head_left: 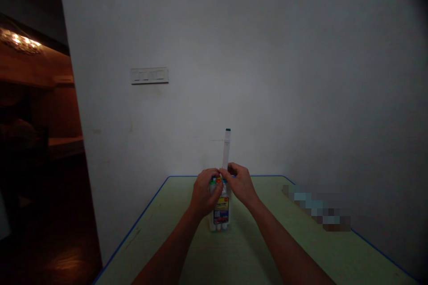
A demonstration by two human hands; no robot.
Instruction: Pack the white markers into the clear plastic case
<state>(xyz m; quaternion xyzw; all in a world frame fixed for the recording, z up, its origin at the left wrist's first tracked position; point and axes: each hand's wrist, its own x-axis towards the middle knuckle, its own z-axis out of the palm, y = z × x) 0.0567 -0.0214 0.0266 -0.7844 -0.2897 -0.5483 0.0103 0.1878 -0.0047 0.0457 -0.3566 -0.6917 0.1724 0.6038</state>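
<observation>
A clear case of markers (221,211) stands upright on the table, with a yellow, red and blue label on its front. Coloured marker ends, among them green and orange, show at its top. My left hand (205,192) is closed around the upper left side of the case, its thumb across the front. Just above the case, my right hand (242,185) pinches a white marker (226,149) with a dark green end pointing up. The marker's lower end is hidden behind my fingers.
The pale green table (160,231) has a blue edge and meets a grey wall (267,75). A blurred-out item (314,207) lies along the right edge. A switch plate (149,75) is on the wall; a dark room opens at left.
</observation>
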